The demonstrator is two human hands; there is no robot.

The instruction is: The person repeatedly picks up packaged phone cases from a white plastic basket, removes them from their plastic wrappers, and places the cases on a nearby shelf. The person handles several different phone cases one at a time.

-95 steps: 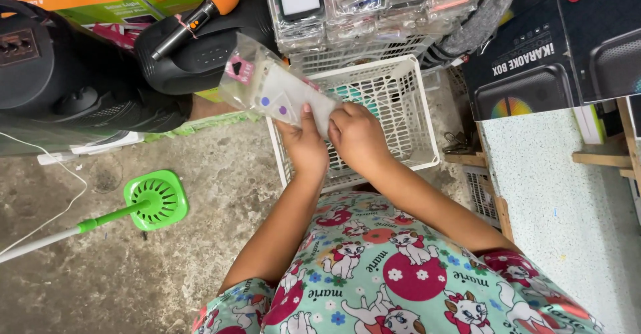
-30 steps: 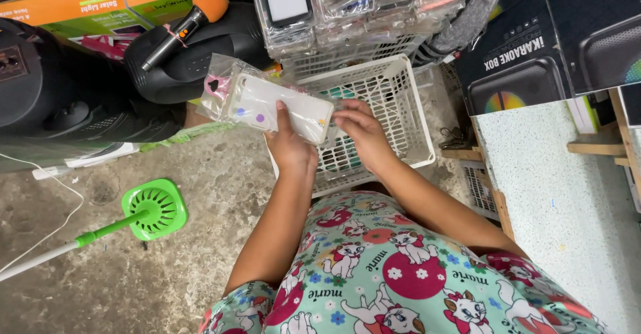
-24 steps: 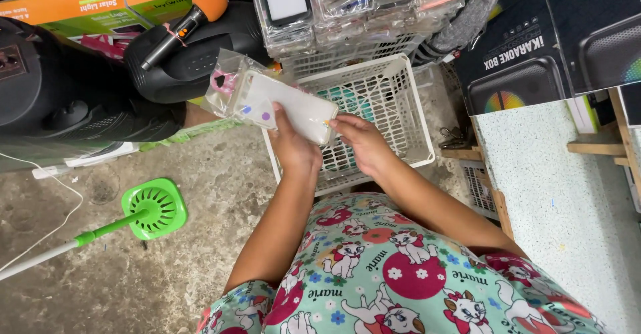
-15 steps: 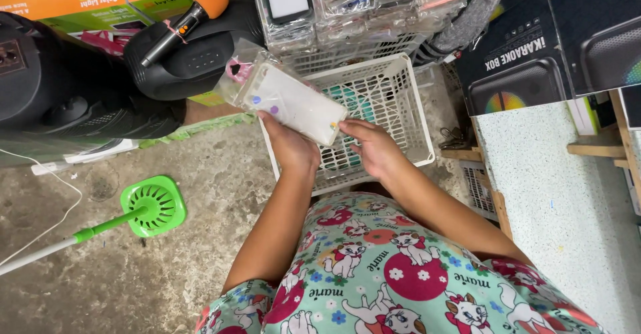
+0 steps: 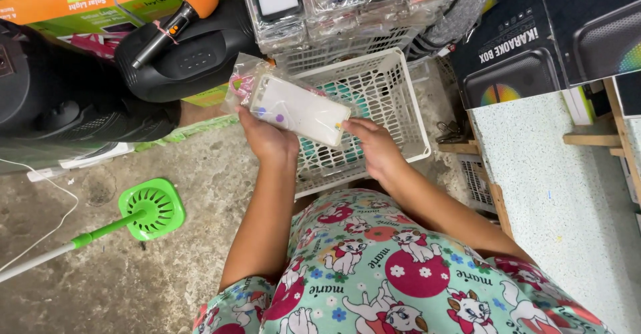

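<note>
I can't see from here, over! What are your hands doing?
Left hand grips bagged phone case. Right hand at its end. White basket beneath. Nothing blocking.

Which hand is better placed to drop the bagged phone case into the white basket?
Left, probably. The left hand grips the bagged phone case from beneath, right above the white basket. The right hand only touches its near end with its fingertips.

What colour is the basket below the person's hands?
The basket is white, with an open lattice; the head view shows it best, below the left hand and the right hand.
</note>
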